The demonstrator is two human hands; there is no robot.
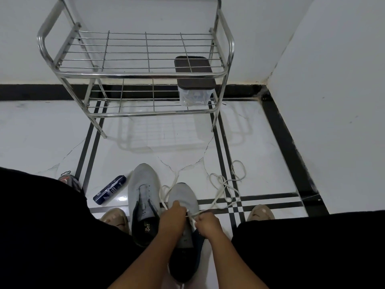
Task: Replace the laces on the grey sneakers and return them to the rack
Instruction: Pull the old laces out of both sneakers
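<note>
Both the left hand (174, 215) and right hand (206, 224) pinch the white lace (220, 195) over the right-side grey sneaker (183, 197).

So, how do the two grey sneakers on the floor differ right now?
The left sneaker stands alone, untouched, with no lace visible in it; the right sneaker has a white lace running from it, and both the left hand and the right hand work on it. The left sneaker's toe reaches nearer the rack. Both are grey with dark heels and point toward the rack.
</note>
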